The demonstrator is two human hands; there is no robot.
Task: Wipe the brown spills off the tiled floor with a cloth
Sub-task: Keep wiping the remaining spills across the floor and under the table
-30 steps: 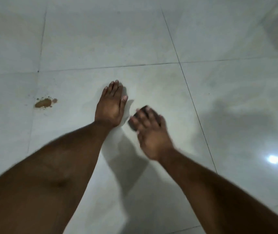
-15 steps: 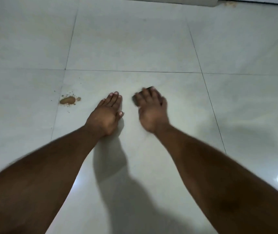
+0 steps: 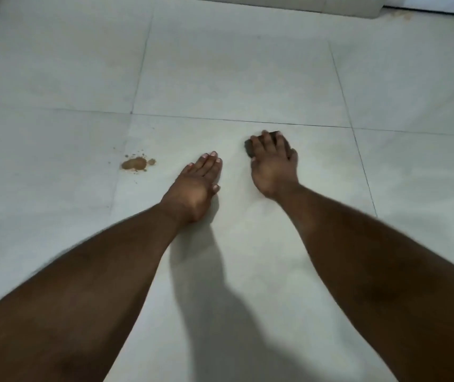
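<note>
A brown spill (image 3: 135, 164) with small splashes around it lies on the pale tiled floor (image 3: 234, 78), left of both hands. My left hand (image 3: 195, 186) rests flat on the floor, fingers straight, a short way right of the spill. My right hand (image 3: 272, 164) presses a small dark cloth (image 3: 248, 147) onto the tile just below a grout line. Only the cloth's edges show past my fingers. A faint brownish smear (image 3: 402, 14) marks the floor at the far top right.
Grout lines (image 3: 247, 122) cross the floor ahead of my hands. A pale low edge of a wall or furniture (image 3: 303, 4) runs along the top of the view. My arms cast a dark shadow (image 3: 214, 285) on the tile between them.
My right hand has slid the cloth forward, away from me, up to the grout line. The left hand stays planted on the floor. The view has tilted up and shifted.
</note>
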